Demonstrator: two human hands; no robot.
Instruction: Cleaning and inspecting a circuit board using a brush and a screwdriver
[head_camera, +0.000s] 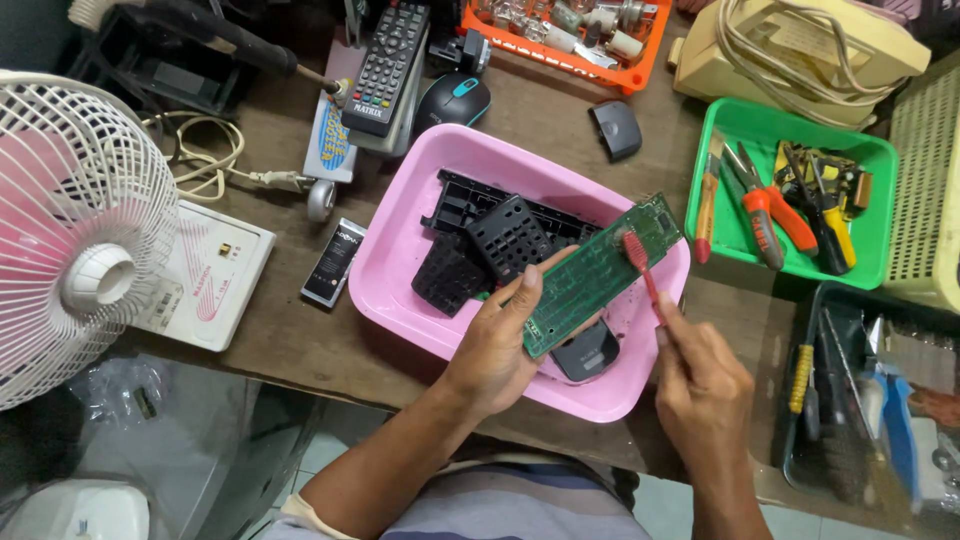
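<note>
My left hand (497, 340) grips a long green circuit board (600, 268) by its near end and holds it tilted over a pink plastic tub (395, 255). My right hand (702, 380) holds a red toothbrush (640, 265), its bristle head pressed on the board's far part. Inside the tub lie black remote-control shell parts (500, 235) and a dark rounded piece (588, 352) under the board.
A green tray (735, 125) with pliers and screwdrivers stands to the right, a dark tray of tools (850, 400) below it. Behind the tub are a remote control (388, 65), a computer mouse (452, 100) and an orange tray (560, 40). A white fan (80, 230) stands left.
</note>
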